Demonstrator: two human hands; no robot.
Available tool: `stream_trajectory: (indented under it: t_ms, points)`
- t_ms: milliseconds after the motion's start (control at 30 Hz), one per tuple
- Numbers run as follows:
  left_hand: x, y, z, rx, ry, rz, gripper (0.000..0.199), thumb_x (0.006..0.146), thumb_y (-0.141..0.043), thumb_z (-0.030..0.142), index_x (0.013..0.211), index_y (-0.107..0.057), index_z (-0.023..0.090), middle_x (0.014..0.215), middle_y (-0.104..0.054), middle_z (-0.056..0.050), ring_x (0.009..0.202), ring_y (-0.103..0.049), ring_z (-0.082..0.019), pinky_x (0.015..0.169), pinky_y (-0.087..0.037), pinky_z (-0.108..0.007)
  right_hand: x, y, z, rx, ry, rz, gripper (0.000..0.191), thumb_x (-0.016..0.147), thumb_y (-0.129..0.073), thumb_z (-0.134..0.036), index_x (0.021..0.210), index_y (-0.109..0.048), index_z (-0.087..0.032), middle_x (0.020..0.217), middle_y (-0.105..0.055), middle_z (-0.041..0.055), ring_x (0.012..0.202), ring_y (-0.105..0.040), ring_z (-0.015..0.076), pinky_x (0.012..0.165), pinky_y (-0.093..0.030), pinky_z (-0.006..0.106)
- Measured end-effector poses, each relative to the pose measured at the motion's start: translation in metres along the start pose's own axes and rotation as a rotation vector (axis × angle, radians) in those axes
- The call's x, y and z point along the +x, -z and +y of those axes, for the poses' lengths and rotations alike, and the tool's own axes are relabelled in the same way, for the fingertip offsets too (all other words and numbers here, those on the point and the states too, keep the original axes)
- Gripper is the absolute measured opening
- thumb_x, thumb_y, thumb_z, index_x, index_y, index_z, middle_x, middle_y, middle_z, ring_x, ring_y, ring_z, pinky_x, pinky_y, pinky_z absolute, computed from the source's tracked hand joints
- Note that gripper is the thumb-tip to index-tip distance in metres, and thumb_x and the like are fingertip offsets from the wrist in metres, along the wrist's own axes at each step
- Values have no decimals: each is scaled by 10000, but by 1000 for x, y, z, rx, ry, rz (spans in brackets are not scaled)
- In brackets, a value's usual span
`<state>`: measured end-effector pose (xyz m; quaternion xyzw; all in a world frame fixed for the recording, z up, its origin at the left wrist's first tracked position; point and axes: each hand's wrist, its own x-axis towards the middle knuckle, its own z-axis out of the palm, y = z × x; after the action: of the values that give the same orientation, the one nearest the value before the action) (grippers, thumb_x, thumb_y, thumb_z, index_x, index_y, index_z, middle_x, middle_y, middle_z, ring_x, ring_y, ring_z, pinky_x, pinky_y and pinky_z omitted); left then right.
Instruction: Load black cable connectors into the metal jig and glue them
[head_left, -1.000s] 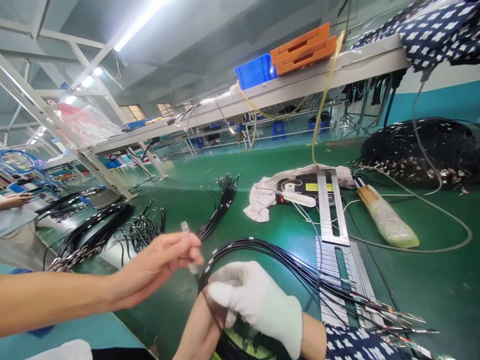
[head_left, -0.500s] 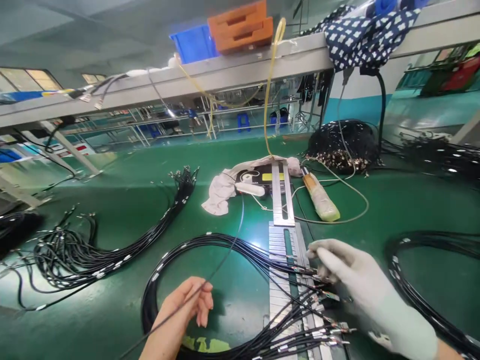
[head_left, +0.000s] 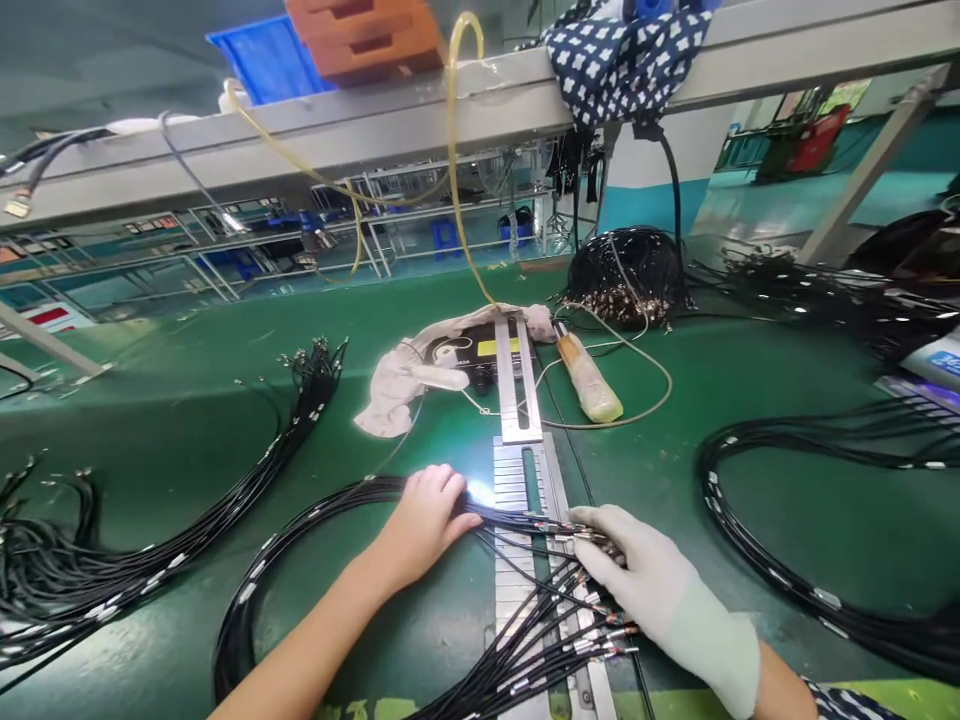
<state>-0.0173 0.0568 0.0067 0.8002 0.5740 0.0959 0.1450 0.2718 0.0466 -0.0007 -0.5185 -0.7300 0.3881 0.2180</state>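
The left hand [head_left: 431,508] clasped black cables [head_left: 499,518] as the gloved right hand [head_left: 651,568] gripped their ends [head_left: 559,528], apparently gathering them, with steadiness seemingly needed next.

We hold a looped black cable bundle [head_left: 234,640] on the green workbench [head_left: 435,610].
Our bare left hand [head_left: 430,512] closes over it beside a slotted metal plate [head_left: 511,478]; our white-gloved right hand [head_left: 652,570] grasps some cable tips [head_left: 561,528].
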Motion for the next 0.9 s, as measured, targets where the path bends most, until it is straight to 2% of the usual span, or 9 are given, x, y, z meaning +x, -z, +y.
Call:
stream_trajectory:
  t_ms: [167,267,333,367,433,533,600,767,900]
  points:
    - [-15,20,1,-22,-4,-150,352,922,-489,520,802,-536,193,883,-513,-27,774,-502,-201,704,-422,-342,-18,10,-13,62,-62,-130,337,881,-504,-364,1138,-692,-254,1146,-701,55,1072,-642,266,943,-509,385]
    - [-26,33,3,-109,-7,-240,356,927,-482,527,788,-536,204,861,-505,3,742,-520,-164,657,-428,-283,-32,25,-23,140,-114,-315,366,826,-581,-310,1171,-700,-276,1071,-737,43,950,-694,258,794,-566,307]
    - [-27,37,0,-175,-13,-264,316,944,-473,493,832,-573,215,891,-531,4,816,-549,-163,722,-453,-273,-33,37,-24,163,-141,-410,420,791,-622,-270,1207,-681,-270,954,-752,36,820,-706,234,687,-571,268]
    - [-27,37,-2,-208,-18,-265,288,956,-466,461,864,-596,222,913,-549,2,861,-558,-164,769,-458,-274,-29,41,-23,161,-151,-397,421,796,-625,-273,1214,-673,-262,934,-749,35,800,-702,224,682,-570,263]
    - [-22,34,-9,-270,-29,-256,240,970,-463,392,917,-638,238,938,-586,1,920,-569,-162,836,-457,-274,-14,48,-16,151,-157,-290,389,846,-607,-332,1223,-655,-249,1012,-734,51,883,-691,225,778,-567,284]
    - [-11,26,-21,-334,-31,-213,213,964,-484,337,940,-678,253,946,-604,-4,921,-582,-156,834,-463,-264,20,49,-3,240,-121,-189,387,903,-563,-449,1207,-643,-223,1155,-694,85,1039,-660,243,937,-527,344]
    - [-2,20,-26,-347,-25,-162,218,969,-471,328,983,-677,256,970,-588,-17,927,-576,-164,833,-463,-279,43,43,5,311,-72,-145,384,911,-552,-473,1168,-648,-203,1139,-698,94,1029,-666,238,942,-527,356]
    - [15,0,-23,-328,-43,-49,170,943,-517,293,1076,-581,210,993,-562,-53,947,-530,-212,859,-440,-360,84,16,21,244,14,120,271,914,-538,-397,1048,-674,-203,1089,-707,74,1006,-659,229,904,-529,362]
    - [26,-12,-20,-361,-112,-15,120,971,-458,249,963,-568,202,911,-570,-37,862,-535,-180,775,-450,-310,91,7,27,219,3,139,219,901,-543,-346,998,-692,-219,1035,-714,47,943,-665,214,864,-531,351]
